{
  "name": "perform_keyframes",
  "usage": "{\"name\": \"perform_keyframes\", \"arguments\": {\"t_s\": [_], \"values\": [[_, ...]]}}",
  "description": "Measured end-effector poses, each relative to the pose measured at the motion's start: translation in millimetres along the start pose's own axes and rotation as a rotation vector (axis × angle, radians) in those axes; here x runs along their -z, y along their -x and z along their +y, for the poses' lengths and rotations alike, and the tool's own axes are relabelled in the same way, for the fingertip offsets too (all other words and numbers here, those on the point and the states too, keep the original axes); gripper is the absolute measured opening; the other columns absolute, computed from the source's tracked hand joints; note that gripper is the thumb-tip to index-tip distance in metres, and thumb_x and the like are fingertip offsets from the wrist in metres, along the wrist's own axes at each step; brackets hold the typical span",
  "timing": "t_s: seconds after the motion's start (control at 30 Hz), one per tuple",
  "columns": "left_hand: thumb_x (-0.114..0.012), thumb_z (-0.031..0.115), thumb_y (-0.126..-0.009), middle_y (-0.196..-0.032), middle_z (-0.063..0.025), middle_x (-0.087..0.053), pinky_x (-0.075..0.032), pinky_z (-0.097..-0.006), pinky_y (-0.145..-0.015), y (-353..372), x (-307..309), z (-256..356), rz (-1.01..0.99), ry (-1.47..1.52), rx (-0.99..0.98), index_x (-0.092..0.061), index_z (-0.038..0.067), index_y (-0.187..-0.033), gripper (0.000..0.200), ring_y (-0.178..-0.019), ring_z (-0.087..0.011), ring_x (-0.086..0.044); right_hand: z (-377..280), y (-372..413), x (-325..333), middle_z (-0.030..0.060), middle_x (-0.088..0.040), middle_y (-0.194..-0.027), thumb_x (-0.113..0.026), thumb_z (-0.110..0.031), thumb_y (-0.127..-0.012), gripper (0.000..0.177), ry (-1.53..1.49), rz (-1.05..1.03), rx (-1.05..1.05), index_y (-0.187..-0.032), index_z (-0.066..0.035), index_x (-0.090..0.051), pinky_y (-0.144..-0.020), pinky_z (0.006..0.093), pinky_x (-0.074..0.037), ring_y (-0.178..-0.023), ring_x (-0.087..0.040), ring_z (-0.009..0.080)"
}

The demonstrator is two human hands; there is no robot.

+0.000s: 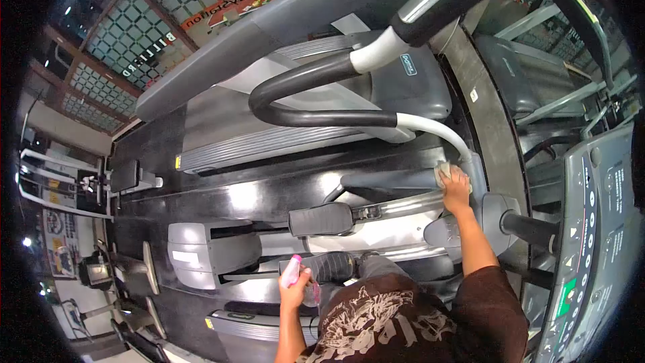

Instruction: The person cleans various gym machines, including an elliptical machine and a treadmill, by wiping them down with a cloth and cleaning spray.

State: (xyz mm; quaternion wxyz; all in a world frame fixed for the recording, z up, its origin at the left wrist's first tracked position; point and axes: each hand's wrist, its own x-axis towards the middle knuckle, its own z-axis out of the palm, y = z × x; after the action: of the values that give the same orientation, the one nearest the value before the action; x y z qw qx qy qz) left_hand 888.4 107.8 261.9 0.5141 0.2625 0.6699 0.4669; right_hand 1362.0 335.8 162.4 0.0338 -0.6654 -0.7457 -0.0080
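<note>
My left hand (294,285) is wrapped round a spray bottle (312,294) with a pink top and a clear body, held over the black pedal area. My right hand (457,191) presses a light beige cloth (441,173) against the grey frame of an elliptical machine (477,178), close to the lower end of its pale, curved handlebar (433,124). A dark footpad (321,219) lies between my two hands, lower down on the machine.
A treadmill (269,144) stands beyond the handlebar. The elliptical's control console (594,228) is at the right edge. A rounded grey housing (195,255) sits left of the footpads. Weight equipment (60,185) and patterned windows (131,37) are farther off at the left.
</note>
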Motion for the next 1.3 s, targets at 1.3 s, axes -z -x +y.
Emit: {"name": "perform_keyframes", "arguments": {"t_s": [1.3], "values": [[-0.079,0.014,-0.084,-0.077,-0.0004,-0.058,-0.046,-0.0281,-0.067,-68.6,84.7,-72.2,0.112,-0.087,0.075,-0.063,0.002,-0.095,0.022,-0.071,-0.0106,-0.054,-96.4,-80.2,-74.3,0.0093,-0.039,-0.151,-0.046,-0.025,-0.097,0.047,0.31,-0.557,-0.026,-0.144,-0.022,-0.049,-0.116,0.0575,-0.023,-0.137,-0.036,0.0384]]}}
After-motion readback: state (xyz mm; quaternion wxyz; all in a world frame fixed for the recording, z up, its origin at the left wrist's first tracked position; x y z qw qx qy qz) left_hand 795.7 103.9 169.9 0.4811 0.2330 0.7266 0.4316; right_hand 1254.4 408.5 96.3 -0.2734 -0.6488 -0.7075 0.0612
